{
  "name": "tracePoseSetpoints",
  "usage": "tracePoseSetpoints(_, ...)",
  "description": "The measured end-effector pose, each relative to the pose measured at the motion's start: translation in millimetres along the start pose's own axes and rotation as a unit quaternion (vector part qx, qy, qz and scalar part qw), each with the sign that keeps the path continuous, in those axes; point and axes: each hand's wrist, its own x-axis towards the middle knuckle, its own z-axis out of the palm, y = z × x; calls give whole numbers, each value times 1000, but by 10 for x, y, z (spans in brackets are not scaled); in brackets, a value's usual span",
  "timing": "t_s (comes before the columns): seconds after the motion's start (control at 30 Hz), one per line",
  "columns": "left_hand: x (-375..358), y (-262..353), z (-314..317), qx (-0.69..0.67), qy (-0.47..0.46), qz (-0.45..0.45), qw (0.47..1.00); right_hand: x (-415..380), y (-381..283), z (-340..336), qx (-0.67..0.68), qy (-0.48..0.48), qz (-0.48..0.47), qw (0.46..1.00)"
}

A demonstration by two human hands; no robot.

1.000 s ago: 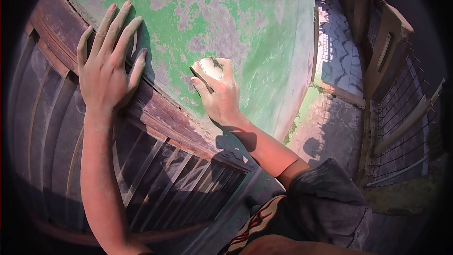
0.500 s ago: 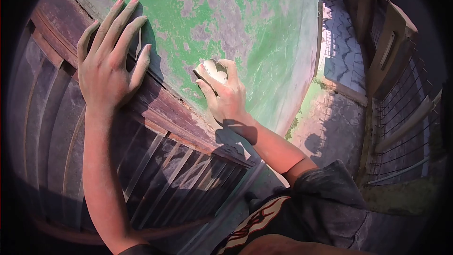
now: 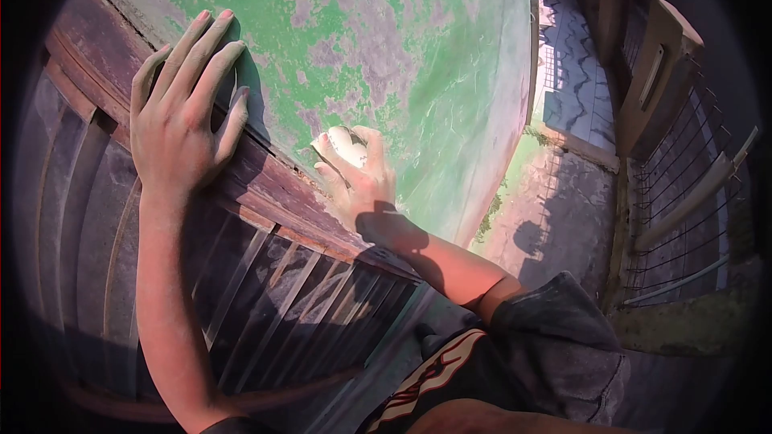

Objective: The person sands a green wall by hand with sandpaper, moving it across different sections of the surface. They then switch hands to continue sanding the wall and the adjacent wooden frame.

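My right hand (image 3: 360, 185) is closed around a piece of sandpaper (image 3: 347, 146), pale on its back with a dark edge, and presses it against the green wall (image 3: 434, 72). The wall's paint is patchy, with greyish-purple areas showing through. My left hand (image 3: 181, 112) lies with fingers stretched over the dark reddish wooden frame (image 3: 249, 173), its fingertips touching the wall's edge. Nothing shows in that hand. Pale dust coats the fingers of both hands.
Below the frame is a dark slatted window or shutter (image 3: 265, 297). On the right runs a narrow concrete path (image 3: 555, 193) with a tiled floor (image 3: 575, 88) beyond. A low wall with wire mesh (image 3: 683, 185) borders it.
My right hand has moved down and to the left across the wall with the sandpaper, nearer the wooden frame. My left hand stays on the frame; the view has shifted slightly.
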Motion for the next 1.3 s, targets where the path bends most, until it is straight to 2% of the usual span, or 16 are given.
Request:
tracePoseSetpoints(0.03,-9,12,8,0,1,1,1000,-49,-62,-8,18,-56,-56,997)
tracePoseSetpoints(0.13,-62,66,33,-1,-22,15,1000,-213,227,-23,0,-66,-71,995)
tracePoseSetpoints(0.27,-91,127,45,-6,-35,24,999,75,767,-1,-28,47,54,997)
tracePoseSetpoints(0.37,-101,265,80,-17,-37,16,999,39,492,42,-112,80,120,983)
tracePoseSetpoints(0.43,-119,370,115,-23,-36,10,999,-91,222,52,-57,16,-8,998)
tracePoseSetpoints(0.57,-222,533,206,-48,-66,45,996,-417,309,-48,4,-84,-90,992)
tracePoseSetpoints(0.7,-287,627,254,-66,-60,51,995,-422,1211,-110,-42,56,127,989)
tracePoseSetpoints(0.73,-296,652,257,-61,-59,47,995,-330,1251,-102,-43,55,130,989)
tracePoseSetpoints(0.8,-300,689,267,-61,-59,43,995,-134,1159,-142,-78,37,310,947)
tracePoseSetpoints(0.83,-296,692,270,-59,-57,41,996,-122,987,-119,-79,37,311,946)
tracePoseSetpoints(0.9,-296,682,268,-53,-53,38,996,-172,465,-67,-21,27,114,993)
tracePoseSetpoints(0.93,-291,676,269,-51,-53,38,997,-259,408,-86,-19,27,113,993)
tracePoseSetpoints(1.0,-302,672,269,-54,-50,42,996,-399,338,-129,2,-86,8,996)
tracePoseSetpoints(1.13,-327,679,293,-51,-33,47,997,-175,917,-73,20,43,96,994)
tracePoseSetpoints(1.2,-328,677,294,-51,-34,44,997,90,1020,-152,-38,48,240,969)
tracePoseSetpoints(1.3,-317,694,282,-58,-24,43,997,173,442,-146,27,19,180,983)
